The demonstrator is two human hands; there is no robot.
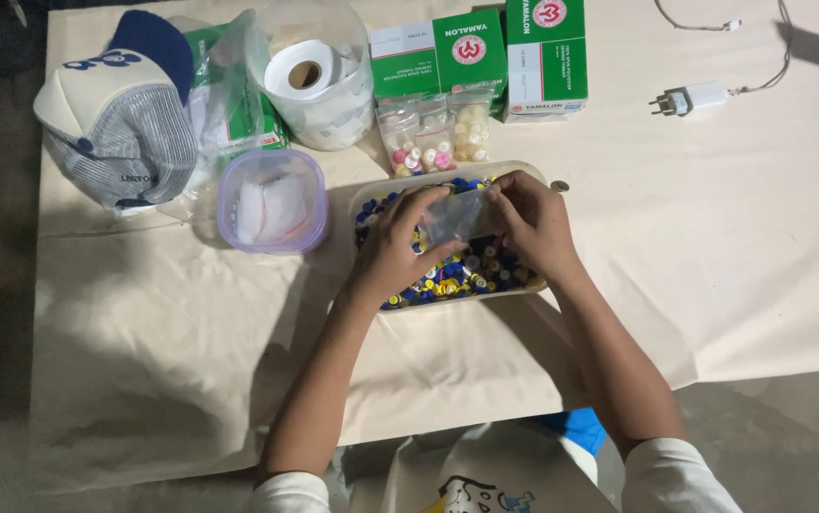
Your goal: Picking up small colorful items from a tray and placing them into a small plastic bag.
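A small clear plastic bag (454, 218) is held between both my hands over a shallow beige tray (367, 195). My left hand (398, 242) grips the bag's left side and my right hand (530, 226) grips its right side. The tray is filled with several small blue, yellow and white buttons (447, 282). I cannot tell whether anything is inside the bag.
Behind the tray lie clear bags of pale and pink buttons (433, 142), green and white boxes (485, 57), a bagged roll of white tape (303, 71), a lilac-rimmed plastic tub (272, 201) and a cap (120, 109). A white charger with cable (694, 97) lies at the right.
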